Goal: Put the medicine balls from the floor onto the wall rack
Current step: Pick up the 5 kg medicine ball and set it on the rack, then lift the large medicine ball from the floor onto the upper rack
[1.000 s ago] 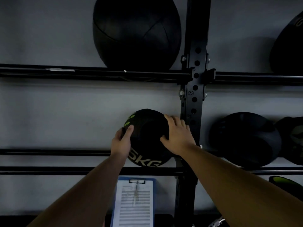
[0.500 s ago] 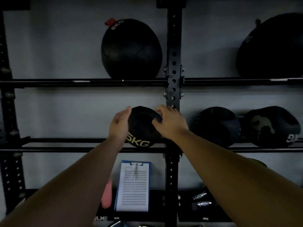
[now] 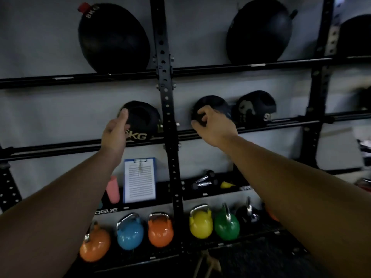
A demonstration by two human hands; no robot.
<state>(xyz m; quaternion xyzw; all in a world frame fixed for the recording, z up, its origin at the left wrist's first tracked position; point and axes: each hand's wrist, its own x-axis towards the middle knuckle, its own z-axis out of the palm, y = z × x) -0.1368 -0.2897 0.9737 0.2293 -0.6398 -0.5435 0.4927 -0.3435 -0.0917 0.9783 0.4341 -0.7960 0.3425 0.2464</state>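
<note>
A black medicine ball marked 5KG (image 3: 144, 121) sits on the middle rails of the black wall rack (image 3: 60, 146), just left of the upright post (image 3: 166, 101). My left hand (image 3: 115, 131) rests against the ball's left side with its fingers spread and no grip around it. My right hand (image 3: 213, 126) is off that ball, right of the post. It hangs loosely curled and empty in front of another dark ball (image 3: 218, 103). A ball with a pale skull print (image 3: 255, 109) sits beside that one. Two big black balls (image 3: 112, 39) (image 3: 259, 33) fill the top shelf.
Below the middle rails a blue clipboard (image 3: 140, 180) and a pink bottle (image 3: 112, 189) lean on a lower shelf. Several coloured kettlebells (image 3: 160, 231) line the bottom row. Small dumbbells (image 3: 202, 181) lie on the shelf at the right.
My right hand has let go of the 5KG ball and moved right, past the post. The view has pulled back and tilted down, so the kettlebells now show. The ball stays on the rails.
</note>
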